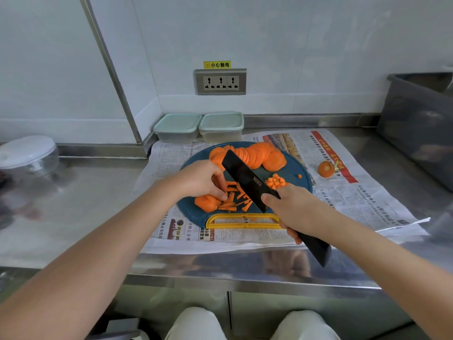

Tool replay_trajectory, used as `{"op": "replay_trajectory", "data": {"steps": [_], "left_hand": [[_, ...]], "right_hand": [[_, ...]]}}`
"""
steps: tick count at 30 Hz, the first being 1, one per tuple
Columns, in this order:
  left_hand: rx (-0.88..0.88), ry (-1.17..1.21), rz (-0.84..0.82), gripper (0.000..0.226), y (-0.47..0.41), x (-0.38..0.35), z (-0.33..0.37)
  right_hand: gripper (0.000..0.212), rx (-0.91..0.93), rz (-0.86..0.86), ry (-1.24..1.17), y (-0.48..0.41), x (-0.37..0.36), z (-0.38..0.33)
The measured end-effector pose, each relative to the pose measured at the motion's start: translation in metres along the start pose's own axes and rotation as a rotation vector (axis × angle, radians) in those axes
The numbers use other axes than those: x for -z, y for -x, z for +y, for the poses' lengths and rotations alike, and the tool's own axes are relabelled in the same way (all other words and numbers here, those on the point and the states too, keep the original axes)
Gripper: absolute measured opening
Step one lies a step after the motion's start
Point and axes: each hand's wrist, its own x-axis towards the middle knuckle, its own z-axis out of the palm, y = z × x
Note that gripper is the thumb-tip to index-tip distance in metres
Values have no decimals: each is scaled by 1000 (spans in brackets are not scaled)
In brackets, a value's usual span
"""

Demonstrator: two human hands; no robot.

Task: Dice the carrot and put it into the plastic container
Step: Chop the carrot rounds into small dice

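bunching the carrot sticks [234, 200] on the blue cutting board [191, 215] with curled left hand [202, 179] fingertips, probably squaring them for crosscuts. gripping the black knife [247, 180] in the right hand [295, 211], blade angled alongside. diced pile [276, 181] just past the blade; lidded plastic containers [177, 128] behind.

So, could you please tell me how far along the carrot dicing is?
Under halfway, I'd judge. Done: the carrot is sliced, and a small pile of dice sits on the board. In hand: the left hand holds strips while the right hand holds the knife beside them. Left: most slices are uncut, and both containers are lidded.
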Motion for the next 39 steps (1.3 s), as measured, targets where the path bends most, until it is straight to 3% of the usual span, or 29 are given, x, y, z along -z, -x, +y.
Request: {"op": "replay_trajectory", "data": {"steps": [7, 11, 14, 21, 27, 29, 33, 39], "left_hand": [[-19, 12, 89, 17, 2, 0, 2], [-43, -144, -35, 27, 11, 2, 10], [-35, -243, -35, 30, 12, -3, 14], [13, -208, 108, 27, 10, -16, 21], [122, -122, 234, 42, 3, -29, 21], [102, -81, 198, 42, 6, -26, 19], [9, -55, 15, 19, 21, -12, 12], [-69, -90, 3, 11, 31, -9, -6]], "right_hand": [[34, 5, 14, -29, 0, 3, 3], [33, 5, 10, -21, -1, 3, 4], [34, 1, 4, -24, -1, 3, 4], [33, 0, 10, -30, 0, 6, 3], [33, -4, 9, -27, 1, 5, 2], [33, -6, 9, -24, 2, 5, 2], [34, 10, 11, -38, 3, 4, 2], [34, 41, -10, -58, 7, -8, -7]]}}
